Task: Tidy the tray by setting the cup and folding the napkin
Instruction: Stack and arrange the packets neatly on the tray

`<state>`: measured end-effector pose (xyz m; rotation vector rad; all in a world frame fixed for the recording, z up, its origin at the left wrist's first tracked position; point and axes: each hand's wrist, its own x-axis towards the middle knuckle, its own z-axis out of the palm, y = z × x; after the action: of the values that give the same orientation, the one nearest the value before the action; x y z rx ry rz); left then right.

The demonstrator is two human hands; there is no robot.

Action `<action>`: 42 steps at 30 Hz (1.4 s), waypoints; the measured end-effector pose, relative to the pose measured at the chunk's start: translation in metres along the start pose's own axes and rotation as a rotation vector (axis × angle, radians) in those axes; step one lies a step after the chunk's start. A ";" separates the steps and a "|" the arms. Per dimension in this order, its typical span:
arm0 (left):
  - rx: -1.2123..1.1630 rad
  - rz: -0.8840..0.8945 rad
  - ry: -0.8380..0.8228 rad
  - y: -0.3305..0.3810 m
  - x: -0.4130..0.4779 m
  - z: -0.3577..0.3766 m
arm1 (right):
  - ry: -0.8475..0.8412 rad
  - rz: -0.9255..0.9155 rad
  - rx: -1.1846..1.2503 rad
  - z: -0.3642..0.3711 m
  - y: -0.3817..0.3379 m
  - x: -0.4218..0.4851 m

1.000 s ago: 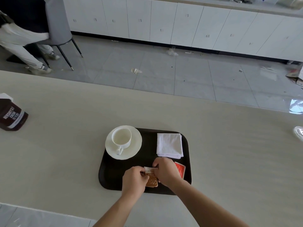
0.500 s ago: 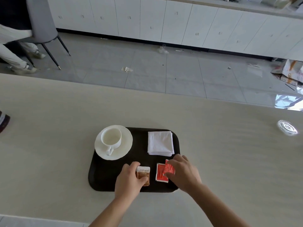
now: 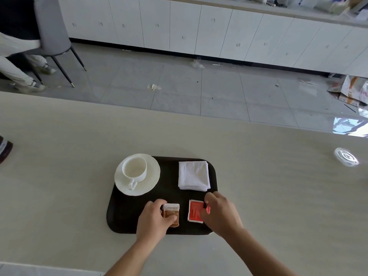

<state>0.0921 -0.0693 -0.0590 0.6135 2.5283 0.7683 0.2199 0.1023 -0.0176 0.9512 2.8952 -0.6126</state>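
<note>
Since half a second ago, right hand has lowered its red sachet beside flat red packet; left hand pinches brown sachet. Black plastic tray holds empty white cup on saucer, folded white napkin. Beige counter open all round.

The brown sachet, lying on the tray near the front edge of the worktop, carries a white band of print along its top, but the characters are too small and blurred to read. The red sachet beside it shows no legible print. The dark carton at the worktop's left edge is cut off, its lettering unreadable.
</note>
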 end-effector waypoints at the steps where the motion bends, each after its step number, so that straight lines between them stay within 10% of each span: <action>1: 0.001 -0.001 0.000 0.000 0.000 0.000 | 0.053 0.063 0.055 -0.003 0.000 0.000; 7: 0.004 -0.010 -0.009 0.000 0.000 -0.001 | -0.073 0.461 0.686 0.003 -0.028 -0.016; 14: 0.022 -0.008 -0.015 0.001 0.001 -0.002 | 0.031 0.201 0.168 0.015 -0.010 -0.015; 19: 0.005 0.009 -0.022 0.000 0.002 -0.003 | -0.270 0.172 0.048 0.017 -0.008 0.005; 37: -0.010 0.007 -0.007 -0.003 0.002 0.000 | 0.137 0.256 0.203 -0.012 0.004 0.008; 42: 0.002 0.009 -0.016 -0.003 0.001 -0.001 | -0.085 0.160 0.115 0.008 -0.029 0.009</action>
<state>0.0898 -0.0710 -0.0605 0.6300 2.5134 0.7614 0.1952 0.0832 -0.0158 1.1276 2.7014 -0.7926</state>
